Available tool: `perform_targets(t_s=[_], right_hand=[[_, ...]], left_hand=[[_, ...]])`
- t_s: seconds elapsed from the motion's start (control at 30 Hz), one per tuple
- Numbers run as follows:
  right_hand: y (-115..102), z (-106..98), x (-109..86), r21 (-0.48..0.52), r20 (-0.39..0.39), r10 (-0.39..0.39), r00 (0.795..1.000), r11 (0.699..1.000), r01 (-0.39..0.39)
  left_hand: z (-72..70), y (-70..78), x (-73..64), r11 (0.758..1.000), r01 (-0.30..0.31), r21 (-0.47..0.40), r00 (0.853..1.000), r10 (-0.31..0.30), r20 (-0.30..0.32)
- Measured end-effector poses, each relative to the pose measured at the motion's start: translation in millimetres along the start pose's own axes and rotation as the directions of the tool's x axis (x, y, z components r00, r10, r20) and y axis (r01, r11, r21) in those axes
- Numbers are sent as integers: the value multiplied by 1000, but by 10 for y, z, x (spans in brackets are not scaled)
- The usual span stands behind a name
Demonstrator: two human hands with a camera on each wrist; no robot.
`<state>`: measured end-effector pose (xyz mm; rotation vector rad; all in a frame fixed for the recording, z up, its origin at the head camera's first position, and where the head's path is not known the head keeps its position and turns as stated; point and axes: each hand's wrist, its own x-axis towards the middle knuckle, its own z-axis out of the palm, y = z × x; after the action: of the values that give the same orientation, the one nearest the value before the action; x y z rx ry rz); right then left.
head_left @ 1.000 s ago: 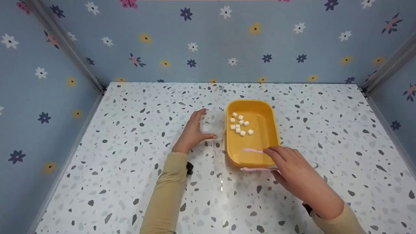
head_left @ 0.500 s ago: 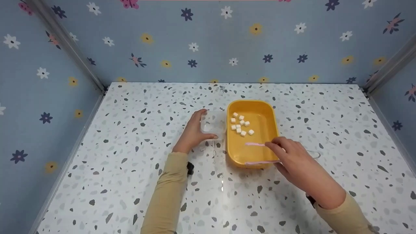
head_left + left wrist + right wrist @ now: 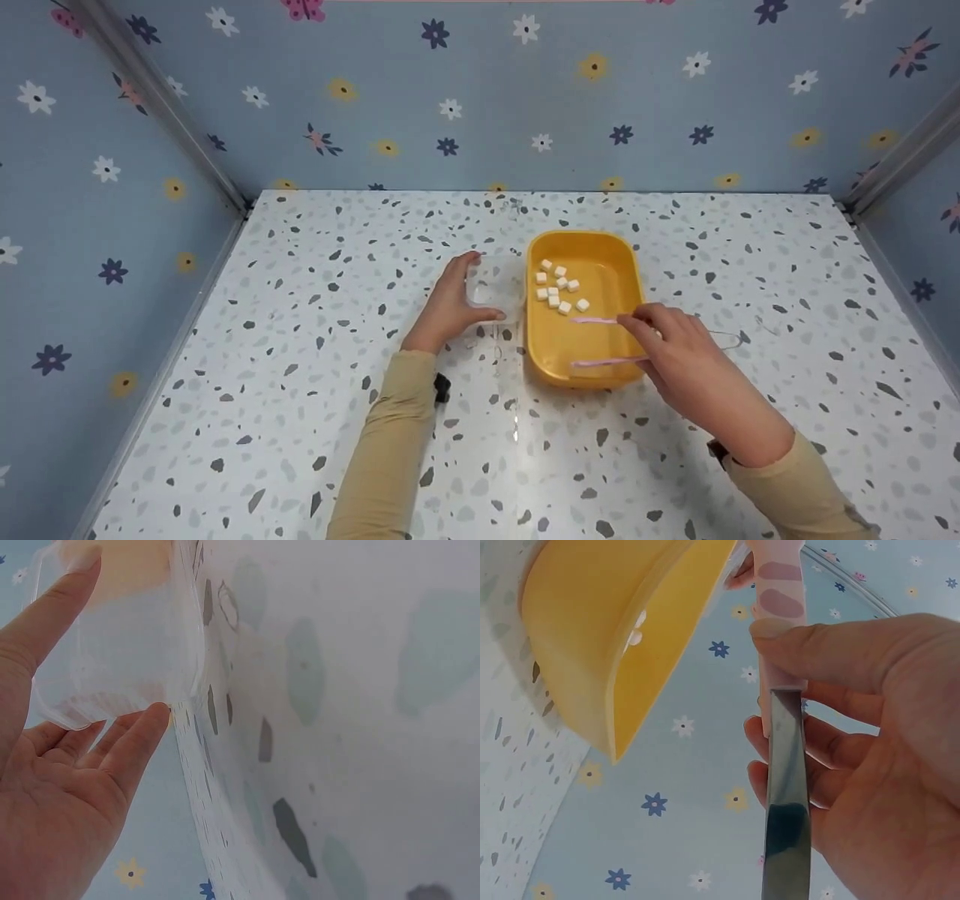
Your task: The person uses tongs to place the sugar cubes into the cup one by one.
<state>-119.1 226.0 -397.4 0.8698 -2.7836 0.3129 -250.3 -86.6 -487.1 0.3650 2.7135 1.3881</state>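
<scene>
Left hand [image 3: 446, 311] grips a clear container [image 3: 496, 289] standing on the speckled counter [image 3: 337, 262], thumb on the near side, fingers on the far side. The container sits just beside a yellow tub [image 3: 615, 289]; contact between the two cannot be told. Right hand [image 3: 686, 371] pinches tongs [image 3: 787, 787], thumb against one pink arm, fingers behind it; metal bend protrudes past the hand, away from the tub. The two pink tips are spread apart from each other over the near half of the tub; whether either touches its floor cannot be told. White cubes [image 3: 553, 301], about ten, lie loosely grouped on the tub floor on the side toward the container, beyond the tips and near the farther one. Tan sleeves [image 3: 386, 442] cover both forearms. Blue panels [image 3: 491, 82] with printed flowers border the counter at the back and sides.
</scene>
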Motion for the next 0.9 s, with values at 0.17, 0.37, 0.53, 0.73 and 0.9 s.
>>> perform_targets(t_s=[0.17, 0.37, 0.53, 0.73, 0.9], right_hand=[[47, 34, 18, -20, 7, 6, 1000, 1000, -5], [120, 66, 56, -33, 19, 29, 999, 999, -29], [173, 81, 95, -40, 37, 52, 998, 998, -50], [221, 97, 130, -45, 39, 59, 998, 997, -57], [260, 119, 148, -39, 32, 58, 998, 998, -57]], left_hand=[[-2, -2, -5, 1000, -4, 1, 1000, 4, 6], [-3, -18, -13, 1000, 9, -7, 1000, -9, 13], [-9, -23, -8, 1000, -4, -7, 1000, 4, 5], [-10, -18, 0, 1000, -8, -8, 1000, 9, 5], [-11, -8, 4, 1000, -3, -6, 1000, 3, 4]])
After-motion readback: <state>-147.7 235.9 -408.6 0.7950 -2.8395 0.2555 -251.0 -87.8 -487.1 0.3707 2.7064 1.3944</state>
